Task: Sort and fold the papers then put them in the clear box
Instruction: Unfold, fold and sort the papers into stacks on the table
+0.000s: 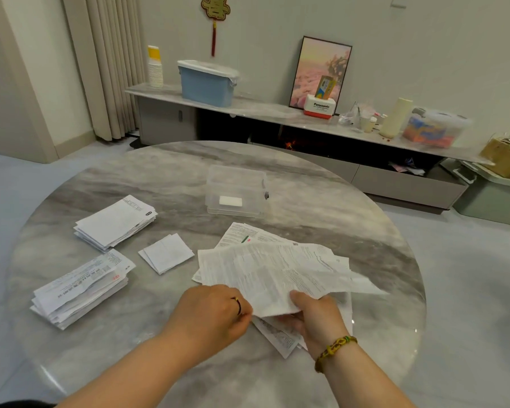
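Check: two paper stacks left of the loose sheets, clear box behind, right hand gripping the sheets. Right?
Wrong count. Head view shows three paper stacks left of the loose sheets; clear box behind, right hand gripping the sheets.

Both your bare forearms reach forward, angling toward each other. Your left hand [212, 313] lies knuckles up, fingers curled, fingertips hidden. Your right hand [315, 318] turns palm up, thumb on top, pinching the papers [277, 275]. A beaded bracelet [336, 347] circles your right wrist.
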The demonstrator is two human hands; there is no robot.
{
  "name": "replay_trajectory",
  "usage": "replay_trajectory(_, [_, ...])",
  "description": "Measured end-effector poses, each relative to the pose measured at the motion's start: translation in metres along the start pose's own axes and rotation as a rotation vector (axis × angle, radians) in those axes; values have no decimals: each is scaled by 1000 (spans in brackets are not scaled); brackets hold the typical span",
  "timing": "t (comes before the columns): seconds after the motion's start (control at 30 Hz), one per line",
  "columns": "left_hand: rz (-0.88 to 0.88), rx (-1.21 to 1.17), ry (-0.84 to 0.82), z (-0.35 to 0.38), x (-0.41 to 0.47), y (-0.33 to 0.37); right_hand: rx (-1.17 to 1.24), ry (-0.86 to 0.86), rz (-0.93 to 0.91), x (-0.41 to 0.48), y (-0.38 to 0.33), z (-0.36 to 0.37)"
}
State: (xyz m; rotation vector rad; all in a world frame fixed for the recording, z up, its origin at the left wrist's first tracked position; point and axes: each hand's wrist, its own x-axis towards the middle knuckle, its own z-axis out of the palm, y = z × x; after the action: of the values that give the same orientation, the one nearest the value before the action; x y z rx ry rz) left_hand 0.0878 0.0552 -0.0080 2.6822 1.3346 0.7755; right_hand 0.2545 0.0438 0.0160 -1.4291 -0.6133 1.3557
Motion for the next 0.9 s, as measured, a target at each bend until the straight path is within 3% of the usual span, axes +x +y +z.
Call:
replay_trajectory(0.07, [-102,-130,-75,-9,1,3,-135,75,-39,4,-2,-3])
replay_trajectory(0.13, [-251,-218,9,-15,0,-3,-244,107,-95,7,-10,-7])
replay_trajectory(0.17, [-324,-280,-27,-16,0,-9,-285,103,-124,9,-15,-11])
replay_trajectory(0.37, [-726,-655,101,-25,6,-31,-549,-153,-187,9,-42,-28])
replay_trajectory(0.63, [-902,-1030,-71,-15,13,-35,-614,-415,-154,16,-44,-24])
replay_trajectory(0.9, [-990,-1132,-247,-18,12,-47,-475,-496,-93,28,-39,-22])
